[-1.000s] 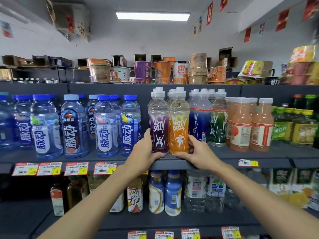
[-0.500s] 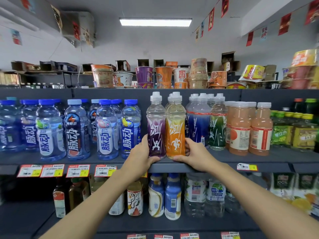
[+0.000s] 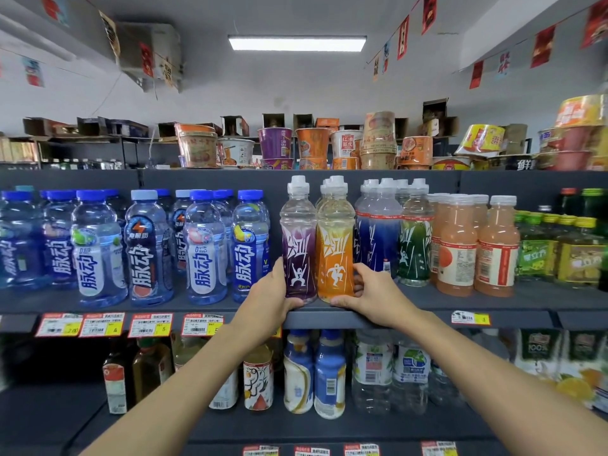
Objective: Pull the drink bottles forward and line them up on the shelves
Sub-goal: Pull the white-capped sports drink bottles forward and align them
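Observation:
A purple-labelled bottle (image 3: 298, 245) and an orange-labelled bottle (image 3: 335, 248), both with white caps, stand side by side at the front edge of the middle shelf (image 3: 427, 319). My left hand (image 3: 268, 297) grips the purple bottle's base from the left, thumb across its front. My right hand (image 3: 370, 294) grips the orange bottle's base from the right. More white-capped bottles stand behind them. A blue-labelled bottle (image 3: 378, 238) and a green-labelled one (image 3: 415, 245) stand to the right, further back.
Blue-capped water bottles (image 3: 204, 248) fill the shelf's left part. Peach-coloured juice bottles (image 3: 493, 248) and green bottles (image 3: 572, 251) stand at the right. Instant-noodle cups (image 3: 312, 146) line the top shelf. Assorted bottles (image 3: 329, 373) stand on the lower shelf. Price tags (image 3: 144, 325) hang along the shelf edge.
The view has tilted up slightly, so the shelf sits lower in frame. Both hands have stayed on the two bottles' bases at the shelf front.

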Action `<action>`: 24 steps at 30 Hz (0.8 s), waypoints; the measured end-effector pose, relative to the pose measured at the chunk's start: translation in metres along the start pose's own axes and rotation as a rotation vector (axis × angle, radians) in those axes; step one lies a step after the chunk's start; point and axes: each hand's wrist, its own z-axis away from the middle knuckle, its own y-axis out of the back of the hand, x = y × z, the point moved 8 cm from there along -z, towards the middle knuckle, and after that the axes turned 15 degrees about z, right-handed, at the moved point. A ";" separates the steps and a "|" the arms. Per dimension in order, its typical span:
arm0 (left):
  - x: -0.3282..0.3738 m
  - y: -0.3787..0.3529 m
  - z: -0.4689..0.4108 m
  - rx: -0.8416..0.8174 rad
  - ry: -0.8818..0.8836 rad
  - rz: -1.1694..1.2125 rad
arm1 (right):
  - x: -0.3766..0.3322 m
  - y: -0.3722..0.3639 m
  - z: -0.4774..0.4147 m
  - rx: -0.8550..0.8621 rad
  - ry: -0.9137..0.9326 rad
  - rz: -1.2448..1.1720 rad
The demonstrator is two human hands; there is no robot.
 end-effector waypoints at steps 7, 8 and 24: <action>-0.001 0.000 -0.002 -0.019 0.021 -0.020 | -0.003 0.001 0.000 -0.013 -0.013 0.010; -0.002 0.000 -0.002 -0.021 0.023 -0.019 | -0.003 0.001 0.000 -0.016 -0.017 0.008; 0.042 0.008 0.012 0.140 -0.252 -0.270 | -0.006 0.015 0.019 0.069 -0.076 0.131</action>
